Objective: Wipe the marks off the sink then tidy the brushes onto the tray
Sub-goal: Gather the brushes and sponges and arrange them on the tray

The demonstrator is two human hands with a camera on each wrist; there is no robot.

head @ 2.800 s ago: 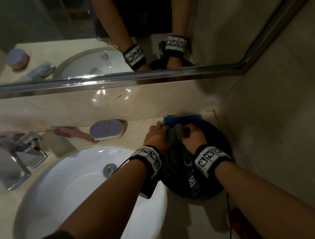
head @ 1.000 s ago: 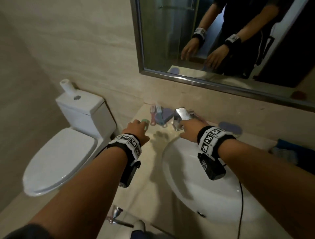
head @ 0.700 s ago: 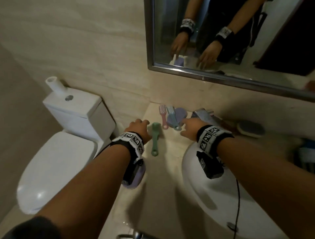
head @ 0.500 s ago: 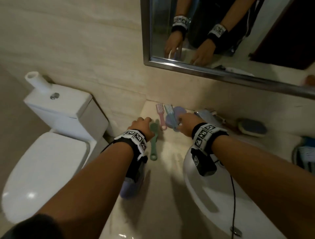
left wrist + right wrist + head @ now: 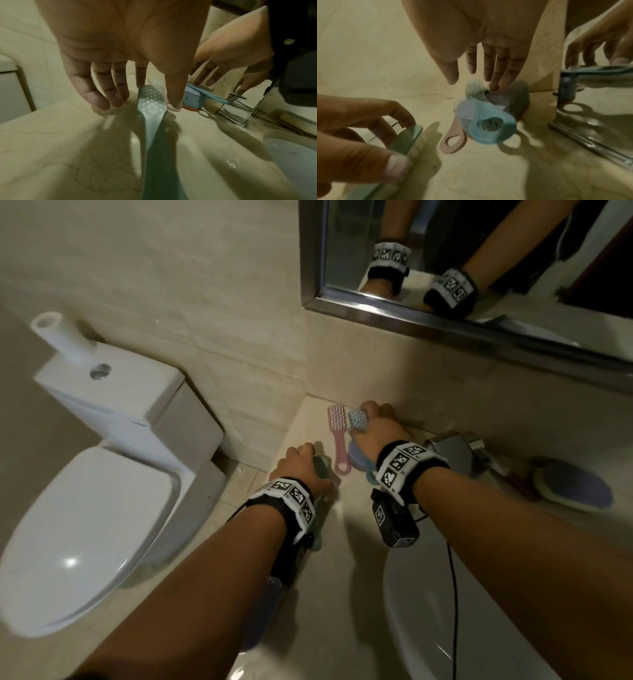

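Note:
On the counter's far left corner lie a pink brush [image 5: 338,440], a blue brush [image 5: 358,419] and a purple block [image 5: 356,458] under the blue one. A green brush [image 5: 322,470] lies nearer. My left hand [image 5: 308,455] is over its head; the wrist views show thumb and forefinger pinching the green brush [image 5: 152,108] [image 5: 406,139] by its edges. My right hand [image 5: 376,422] reaches down with straight fingers, its fingertips [image 5: 494,86] touching the purple block [image 5: 513,97] beside the blue brush [image 5: 488,121]. The thumb stays apart. The tray is out of view.
The white sink [image 5: 428,611] is at the lower right, with the chrome faucet [image 5: 452,453] behind my right wrist. An oval purple-topped brush [image 5: 575,491] lies against the back wall. The toilet [image 5: 85,525] stands left of the counter edge. A mirror [image 5: 479,251] hangs above.
The view swung from the tray at the right to the counter's left end. Both hands reached forward; the left closed on the green brush, the right came down onto the blue brush pile.

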